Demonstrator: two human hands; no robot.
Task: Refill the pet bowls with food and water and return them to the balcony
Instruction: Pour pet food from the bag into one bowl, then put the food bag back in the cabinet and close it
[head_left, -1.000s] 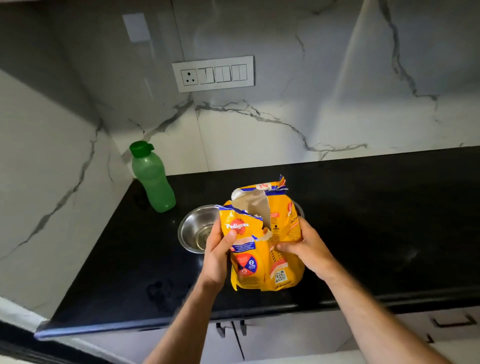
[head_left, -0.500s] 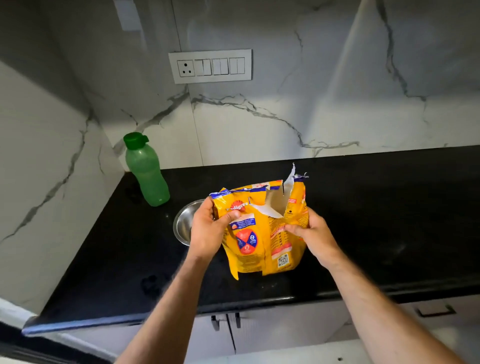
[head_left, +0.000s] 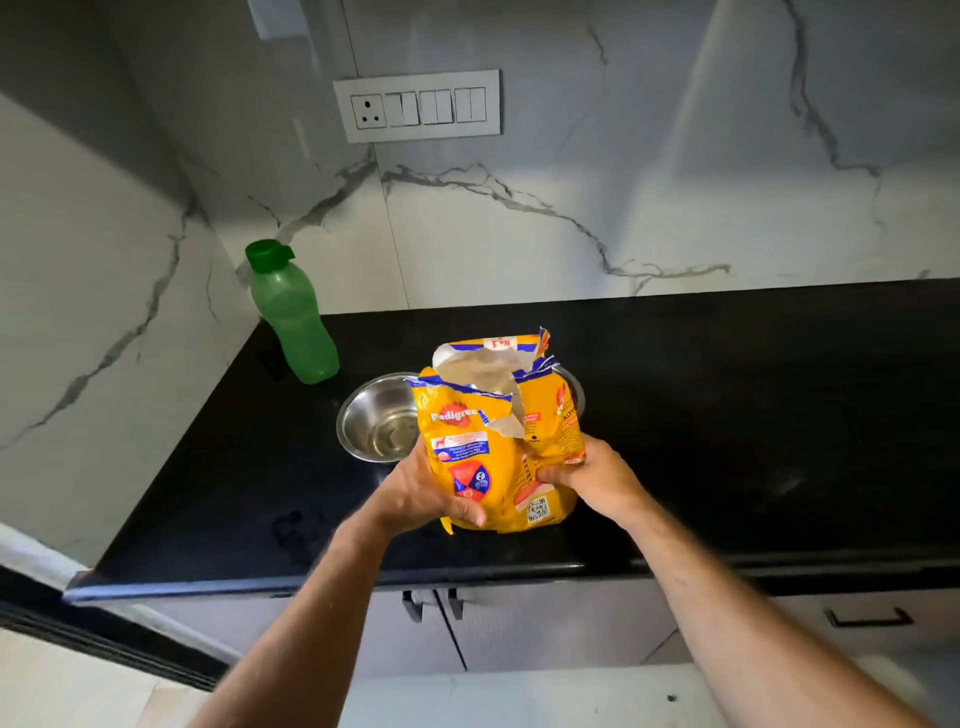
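Note:
A yellow pet food bag (head_left: 498, 447) with a torn-open top stands upright over the black counter (head_left: 753, 405). My left hand (head_left: 423, 491) grips its lower left side and my right hand (head_left: 589, 478) grips its lower right side. Behind the bag sits a steel bowl (head_left: 379, 421), empty as far as it shows, its right part hidden by the bag. A second steel rim (head_left: 574, 387) peeks out at the bag's right edge. A green water bottle (head_left: 291, 317) with a green cap stands upright in the back left corner.
Marble walls close the counter at the back and left. A switch panel (head_left: 418, 106) is on the back wall. Grey cabinet doors with dark handles (head_left: 867, 618) hang below the counter's front edge.
Both hands have slid from the bag's upper sides down to its lower part. The torn top now gapes wider, showing the silver lining.

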